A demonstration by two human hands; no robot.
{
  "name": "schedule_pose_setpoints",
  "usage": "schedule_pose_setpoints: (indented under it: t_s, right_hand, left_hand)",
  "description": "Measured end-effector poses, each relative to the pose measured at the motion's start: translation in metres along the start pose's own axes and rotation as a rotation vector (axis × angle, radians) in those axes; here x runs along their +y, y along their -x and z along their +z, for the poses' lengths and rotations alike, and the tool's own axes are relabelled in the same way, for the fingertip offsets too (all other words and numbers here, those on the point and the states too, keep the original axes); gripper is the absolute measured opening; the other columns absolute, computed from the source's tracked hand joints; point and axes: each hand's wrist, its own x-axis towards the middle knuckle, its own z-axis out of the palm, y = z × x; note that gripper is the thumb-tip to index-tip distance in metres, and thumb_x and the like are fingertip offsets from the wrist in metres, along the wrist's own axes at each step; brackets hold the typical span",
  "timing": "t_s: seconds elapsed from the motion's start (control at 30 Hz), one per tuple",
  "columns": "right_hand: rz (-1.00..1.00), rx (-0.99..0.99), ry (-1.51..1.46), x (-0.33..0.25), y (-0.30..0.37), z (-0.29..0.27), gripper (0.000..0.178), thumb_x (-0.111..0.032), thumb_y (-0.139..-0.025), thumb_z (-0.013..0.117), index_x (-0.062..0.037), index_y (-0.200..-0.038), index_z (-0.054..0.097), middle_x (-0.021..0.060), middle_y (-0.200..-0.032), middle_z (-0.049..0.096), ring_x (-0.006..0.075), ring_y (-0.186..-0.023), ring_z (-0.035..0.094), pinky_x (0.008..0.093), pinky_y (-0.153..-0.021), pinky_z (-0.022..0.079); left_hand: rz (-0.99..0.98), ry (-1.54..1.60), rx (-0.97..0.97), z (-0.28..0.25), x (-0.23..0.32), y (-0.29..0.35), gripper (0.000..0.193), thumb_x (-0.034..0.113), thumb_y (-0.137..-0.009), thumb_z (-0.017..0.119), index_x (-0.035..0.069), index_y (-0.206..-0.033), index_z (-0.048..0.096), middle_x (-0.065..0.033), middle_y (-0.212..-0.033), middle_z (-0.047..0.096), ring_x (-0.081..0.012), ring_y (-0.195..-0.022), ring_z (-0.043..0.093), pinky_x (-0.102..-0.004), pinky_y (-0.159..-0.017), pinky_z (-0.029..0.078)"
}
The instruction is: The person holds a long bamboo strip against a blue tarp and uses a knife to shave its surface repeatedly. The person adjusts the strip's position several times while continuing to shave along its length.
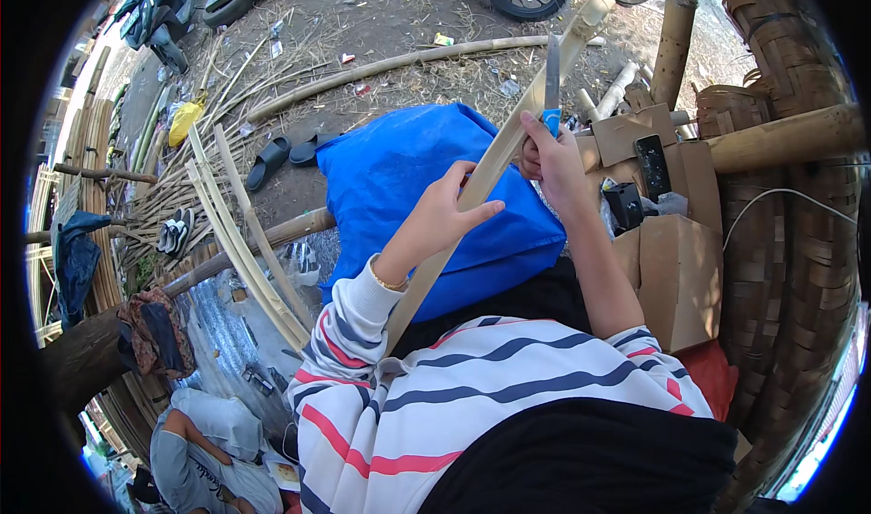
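A long split bamboo strip (491,166) slants from my body up and away to the right, across the blue cloth (390,165) on my lap. My left hand (442,213) grips it around the middle, with the thumb lying over its face and the other fingers partly hidden at its far edge. In my right hand (552,156) is a knife (552,78) with a blue handle, its blade pointing up and away. That blade stands beside the strip's right edge; whether the two touch, I cannot tell.
More split bamboo strips (238,233) lean at the left, near black slippers (269,163). A bamboo pole (390,68) lies on the littered ground. Close on my right are a cardboard box (676,283), a phone (651,165) and woven bamboo (798,242). Another person (213,455) is at lower left.
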Motion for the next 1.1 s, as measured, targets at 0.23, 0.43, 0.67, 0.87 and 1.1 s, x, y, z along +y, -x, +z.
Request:
schedule_pose_setpoints:
  t_s: [0.23,0.43,0.67,0.87,1.1]
  right_hand:
    - [-0.313,0.056,0.810,0.020,-0.013,-0.048,0.049,-0.044,-0.096,0.047,0.0011,-0.079,0.057,0.0052,-0.058,0.047,0.0126,-0.057,0.046,0.0312,-0.053,0.039]
    - [-0.311,-0.020,1.056,0.038,0.007,-0.040,0.048,-0.043,-0.095,0.045,0.0010,-0.086,0.060,0.0193,-0.062,0.055,0.0347,-0.062,0.058,0.0424,-0.059,0.043]
    - [-0.594,0.059,1.571,0.053,-0.008,-0.062,0.045,-0.044,-0.094,0.048,-0.0045,-0.072,0.052,0.0150,-0.056,0.057,0.0338,-0.051,0.058,0.0430,-0.046,0.045]
    - [-0.472,-0.132,1.589,0.057,0.000,-0.062,0.047,-0.043,-0.096,0.043,-0.0031,-0.072,0.049,0.0175,-0.059,0.056,0.0369,-0.056,0.059,0.0469,-0.050,0.044]
    - [-0.510,-0.003,1.562,0.050,-0.025,-0.071,0.045,-0.041,-0.096,0.045,-0.0027,-0.072,0.050,0.0187,-0.058,0.055,0.0376,-0.055,0.057,0.0472,-0.049,0.043]
  left_hand:
    - [-0.166,0.023,0.001,0.035,-0.033,-0.038,0.042,0.035,-0.084,0.065,-0.002,-0.096,0.050,-0.0150,-0.069,0.060,-0.0202,-0.051,0.061,-0.0318,-0.049,0.047]
    - [-0.186,-0.053,0.066,0.048,-0.053,-0.040,0.040,0.036,-0.086,0.064,-0.002,-0.086,0.054,-0.0099,-0.064,0.057,-0.0175,-0.050,0.055,-0.0309,-0.047,0.043]
    - [-0.006,-0.129,0.208,0.059,-0.077,-0.042,0.037,0.032,-0.083,0.066,-0.004,-0.084,0.056,-0.0164,-0.064,0.057,-0.0248,-0.051,0.053,-0.0365,-0.051,0.042]
    - [-0.133,-0.109,0.170,0.059,-0.073,-0.049,0.038,0.031,-0.081,0.067,-0.005,-0.080,0.055,-0.0270,-0.073,0.060,-0.0423,-0.069,0.060,-0.0440,-0.063,0.047]
    - [-0.122,-0.108,0.188,0.059,-0.073,-0.049,0.037,0.031,-0.081,0.067,-0.005,-0.079,0.056,-0.0263,-0.072,0.059,-0.0418,-0.068,0.060,-0.0430,-0.061,0.046]
